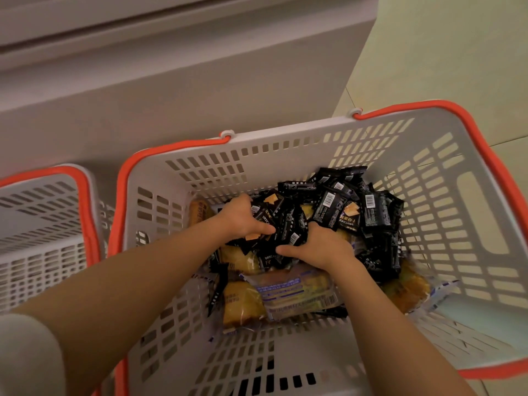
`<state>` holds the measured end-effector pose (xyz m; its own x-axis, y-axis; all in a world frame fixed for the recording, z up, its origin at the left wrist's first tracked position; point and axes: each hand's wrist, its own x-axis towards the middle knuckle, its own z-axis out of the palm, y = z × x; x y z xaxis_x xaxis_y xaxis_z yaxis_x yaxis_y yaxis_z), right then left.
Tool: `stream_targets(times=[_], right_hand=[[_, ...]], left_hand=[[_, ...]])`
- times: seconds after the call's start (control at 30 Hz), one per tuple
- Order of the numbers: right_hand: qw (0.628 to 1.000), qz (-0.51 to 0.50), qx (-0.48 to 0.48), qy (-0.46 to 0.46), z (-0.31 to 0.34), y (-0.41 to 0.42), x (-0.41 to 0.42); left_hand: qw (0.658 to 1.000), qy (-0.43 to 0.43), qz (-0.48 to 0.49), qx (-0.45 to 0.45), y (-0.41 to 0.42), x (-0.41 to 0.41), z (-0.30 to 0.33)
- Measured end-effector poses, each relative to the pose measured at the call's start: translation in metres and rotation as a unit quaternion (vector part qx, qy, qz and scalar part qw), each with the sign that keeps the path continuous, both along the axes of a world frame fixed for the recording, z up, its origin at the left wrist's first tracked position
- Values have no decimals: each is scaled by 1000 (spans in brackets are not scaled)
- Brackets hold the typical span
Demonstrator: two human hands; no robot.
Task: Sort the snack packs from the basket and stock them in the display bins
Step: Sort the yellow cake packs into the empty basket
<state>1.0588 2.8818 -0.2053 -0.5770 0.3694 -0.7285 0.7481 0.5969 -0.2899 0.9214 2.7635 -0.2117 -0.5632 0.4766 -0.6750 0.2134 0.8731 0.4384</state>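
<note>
We're gathering w/ both hands inside the basket [285, 144]: left hand [243, 217] and right hand [317, 244] are each clutching the bunch of black snack packs [285, 227] btwn them, atop the yellow cake packs [243, 304]. Sorting step, prob. Next we're needing a firm squeeze, lifting w/o spilling; display bins aren't in view.

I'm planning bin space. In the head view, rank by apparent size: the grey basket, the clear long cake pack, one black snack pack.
1. grey basket
2. clear long cake pack
3. black snack pack
None look alike.
</note>
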Motion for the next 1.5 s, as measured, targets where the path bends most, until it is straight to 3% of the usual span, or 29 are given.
stream_targets(times=[0.13,0.23,0.43,0.7,0.83,0.97,1.0,1.07,1.13,1.17,1.3,1.5], right_hand=[[999,-4,18,30,-2,-2,2],[997,-33,28,67,-1,0,2],[964,-154,55,211,9,16,5],[863,-413,-149,249,18,28,12],[900,-316,-41,299,33,25,18],[917,-273,8,290,51,12,25],[919,-274,11,285,58,9,26],[915,-288,-2,284,73,4,28],[906,-300,-33,297,93,-3,26],[903,-301,-47,304,105,-8,22],[913,-234,-81,323,158,-43,-8],[948,-51,-186,255,214,-143,-75]], left_hand=[[991,103,-89,13,-17,5,0],[981,94,-164,36,-31,3,1],[933,131,-336,0,-47,6,-4],[892,191,-407,-40,-48,7,-8],[863,206,-461,8,-52,-3,2],[839,216,-500,7,-56,8,10],[855,198,-479,5,-57,11,16],[919,143,-365,45,-62,16,33],[971,80,-166,152,-71,19,56],[974,59,-67,206,-78,21,70],[929,40,185,319,-122,18,118],[880,1,347,325,-231,5,156]])
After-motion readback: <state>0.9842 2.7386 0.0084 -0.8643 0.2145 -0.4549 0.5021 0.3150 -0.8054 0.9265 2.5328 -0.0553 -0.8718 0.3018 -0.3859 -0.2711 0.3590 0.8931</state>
